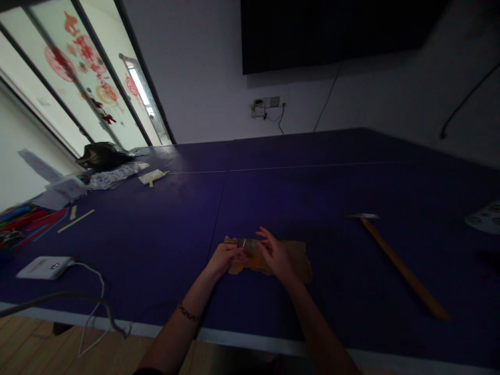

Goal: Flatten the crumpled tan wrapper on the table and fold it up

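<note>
Cardboard point(300, 256) looks brown, with ragged, uneven edges.

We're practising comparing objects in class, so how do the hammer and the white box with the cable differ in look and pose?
The hammer is long and thin, with a wooden handle; the white box is short and flat.
The hammer lies slanted on the right; the white box lies on the left.
Both rest on the purple table, and neither is being held.

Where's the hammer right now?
Head view: the hammer lies on the purple table, right of the right hand and the brown paper, metal head on the far end.
</note>
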Demonstrator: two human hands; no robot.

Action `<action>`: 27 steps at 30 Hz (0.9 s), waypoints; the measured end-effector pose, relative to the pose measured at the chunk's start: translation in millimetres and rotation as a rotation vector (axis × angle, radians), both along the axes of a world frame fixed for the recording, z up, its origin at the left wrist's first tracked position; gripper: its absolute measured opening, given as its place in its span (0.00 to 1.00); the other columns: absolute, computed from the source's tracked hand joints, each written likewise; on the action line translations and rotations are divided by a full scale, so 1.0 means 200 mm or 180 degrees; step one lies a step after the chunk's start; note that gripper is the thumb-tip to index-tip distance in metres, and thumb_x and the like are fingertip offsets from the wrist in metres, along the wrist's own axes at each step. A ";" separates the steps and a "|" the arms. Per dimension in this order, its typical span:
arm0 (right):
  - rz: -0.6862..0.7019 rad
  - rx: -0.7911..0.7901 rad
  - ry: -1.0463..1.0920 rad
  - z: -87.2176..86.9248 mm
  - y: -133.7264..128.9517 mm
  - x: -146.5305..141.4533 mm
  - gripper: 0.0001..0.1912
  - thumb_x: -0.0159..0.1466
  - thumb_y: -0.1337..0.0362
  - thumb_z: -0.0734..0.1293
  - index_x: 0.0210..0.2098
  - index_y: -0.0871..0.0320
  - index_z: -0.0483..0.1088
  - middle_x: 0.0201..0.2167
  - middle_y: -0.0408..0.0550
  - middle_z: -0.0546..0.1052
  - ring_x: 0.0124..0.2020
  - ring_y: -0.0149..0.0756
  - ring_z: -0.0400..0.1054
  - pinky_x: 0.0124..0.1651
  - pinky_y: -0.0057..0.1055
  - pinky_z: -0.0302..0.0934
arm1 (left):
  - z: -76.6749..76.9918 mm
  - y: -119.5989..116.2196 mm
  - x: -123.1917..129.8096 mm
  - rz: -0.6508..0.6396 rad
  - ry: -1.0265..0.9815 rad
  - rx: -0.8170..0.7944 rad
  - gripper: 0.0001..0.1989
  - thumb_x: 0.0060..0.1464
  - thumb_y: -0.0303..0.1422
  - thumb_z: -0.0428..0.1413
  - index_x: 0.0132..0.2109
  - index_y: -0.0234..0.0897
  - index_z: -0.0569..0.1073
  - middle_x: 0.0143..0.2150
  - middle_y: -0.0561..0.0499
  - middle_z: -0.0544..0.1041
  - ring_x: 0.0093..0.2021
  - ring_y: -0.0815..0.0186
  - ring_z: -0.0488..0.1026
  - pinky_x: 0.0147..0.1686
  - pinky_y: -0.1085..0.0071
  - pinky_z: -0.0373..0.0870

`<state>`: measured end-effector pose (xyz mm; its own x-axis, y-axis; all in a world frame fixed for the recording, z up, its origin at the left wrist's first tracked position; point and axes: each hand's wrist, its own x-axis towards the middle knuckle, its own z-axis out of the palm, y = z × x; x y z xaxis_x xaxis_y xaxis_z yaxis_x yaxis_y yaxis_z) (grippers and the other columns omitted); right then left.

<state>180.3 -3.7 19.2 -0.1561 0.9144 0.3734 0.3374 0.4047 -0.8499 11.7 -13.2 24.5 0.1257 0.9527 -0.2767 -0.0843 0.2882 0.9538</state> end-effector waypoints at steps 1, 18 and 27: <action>-0.0179 -0.0004 -0.0020 -0.01 0.00 0.01 0.20 0.59 0.65 0.57 0.51 0.58 0.59 0.44 0.54 0.72 0.37 0.36 0.70 0.41 0.36 0.64 | 0.02 0.00 -0.03 0.0093 0.0183 0.0057 0.10 0.42 0.34 0.57 0.22 0.29 0.73 0.20 0.51 0.72 0.23 0.68 0.70 0.29 0.73 0.66; 0.0032 0.0122 -0.0375 -0.04 -0.08 -0.09 0.14 0.60 0.65 0.57 0.44 0.58 0.65 0.37 0.52 0.75 0.37 0.39 0.70 0.42 0.38 0.63 | 0.10 -0.43 -0.60 0.0570 0.6188 -0.0417 0.17 0.53 0.21 0.41 0.33 0.30 0.74 0.30 0.41 0.74 0.33 0.60 0.73 0.27 0.73 0.63; 0.0076 0.0138 -0.0407 -0.07 -0.10 -0.11 0.13 0.59 0.65 0.57 0.42 0.58 0.67 0.36 0.52 0.75 0.35 0.39 0.70 0.39 0.37 0.64 | 0.04 -0.37 -0.52 0.0590 0.6158 -0.0131 0.17 0.52 0.22 0.41 0.33 0.29 0.75 0.31 0.40 0.72 0.36 0.57 0.71 0.30 0.69 0.62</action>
<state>157.4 -22.9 4.6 -0.2265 0.8933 0.3882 0.4318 0.4494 -0.7820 -92.9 -87.0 32.5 -0.4135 0.9065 0.0850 0.8781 0.4217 -0.2259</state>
